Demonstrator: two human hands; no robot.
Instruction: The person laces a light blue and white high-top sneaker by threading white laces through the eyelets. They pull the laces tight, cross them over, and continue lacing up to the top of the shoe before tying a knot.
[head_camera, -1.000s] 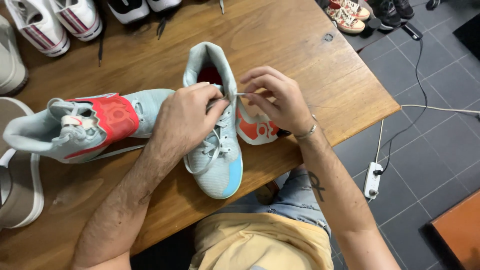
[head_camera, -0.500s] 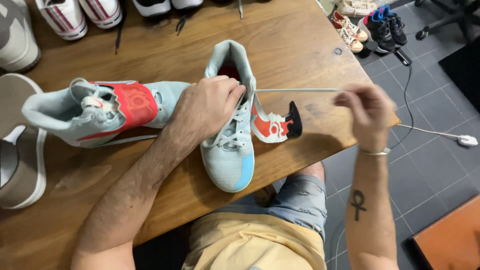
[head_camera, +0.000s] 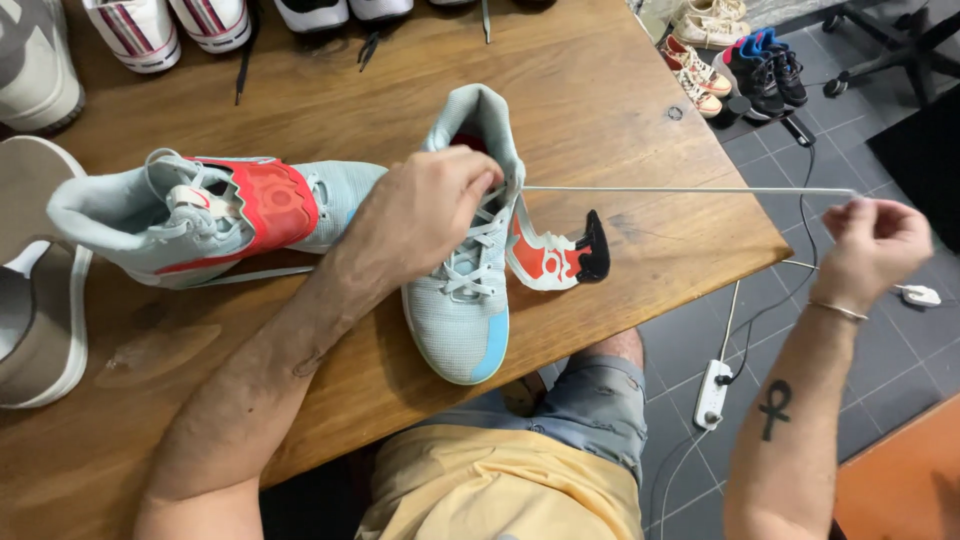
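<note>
A broad wooden bench (head_camera: 620, 90) of warm brown planks carries everything. On its left part a pale grey-blue high-top sneaker with a red strap (head_camera: 200, 215) lies on its side, toe toward the middle. Just beside it, near the front edge, a matching pale grey-blue sneaker with a light-blue toe (head_camera: 462, 300) stands upright on its sole, toe pointing at the person. The left hand (head_camera: 425, 215) rests on top of this shoe, over the upper eyelets, its fingers curled down and pressing on the tongue and lacing. The right hand (head_camera: 878, 243) is held out beyond the bench's right edge, above the tiled floor, fingers pinched closed on the end of a thin white shoelace (head_camera: 690, 190). The lace runs taut and straight from the shoe's top eyelet to that hand. Touching the shoe's right side lies a loose red, white and black strap piece (head_camera: 555, 258), flat on the wood. Other shoes line the far edge, partly out of view.
</note>
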